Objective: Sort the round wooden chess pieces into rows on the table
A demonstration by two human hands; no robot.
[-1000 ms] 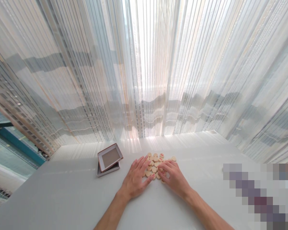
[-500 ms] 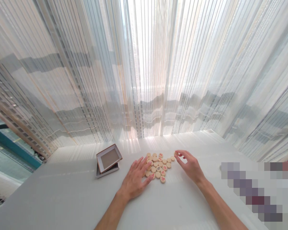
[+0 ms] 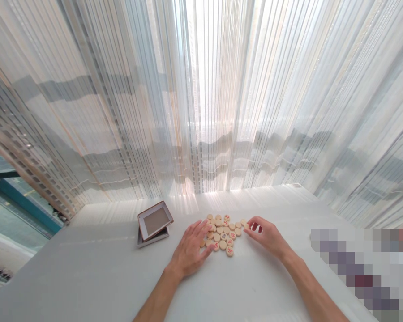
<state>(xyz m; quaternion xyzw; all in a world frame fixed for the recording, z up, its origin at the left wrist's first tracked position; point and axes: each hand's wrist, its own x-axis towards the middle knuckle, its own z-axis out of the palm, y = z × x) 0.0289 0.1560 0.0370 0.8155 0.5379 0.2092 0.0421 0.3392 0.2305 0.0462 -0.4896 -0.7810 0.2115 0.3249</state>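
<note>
Several round, pale wooden Chinese chess pieces [image 3: 223,244] lie close together on the white table [image 3: 97,277]. Some show red characters, one a dark character [image 3: 224,236], and many are blank side up. My left hand [image 3: 192,248] rests with spread fingers over the left edge of the group, covering some pieces. At the group's right edge, my right hand [image 3: 263,232] pinches a single chess piece [image 3: 246,226] between thumb and fingertips, low over the table and close beside the other pieces.
Left of the pieces, an open box lid [image 3: 155,220] with a grey inside leans on a shallow box tray [image 3: 153,242]. Striped sheer curtains [image 3: 215,112] hang along the table's far edge. A blurred-out area [image 3: 359,273] covers the right side.
My right hand has come slightly nearer to me with the chess piece, down beside the group's right edge. My left hand stays on the left pieces. The view has shifted a little.
</note>
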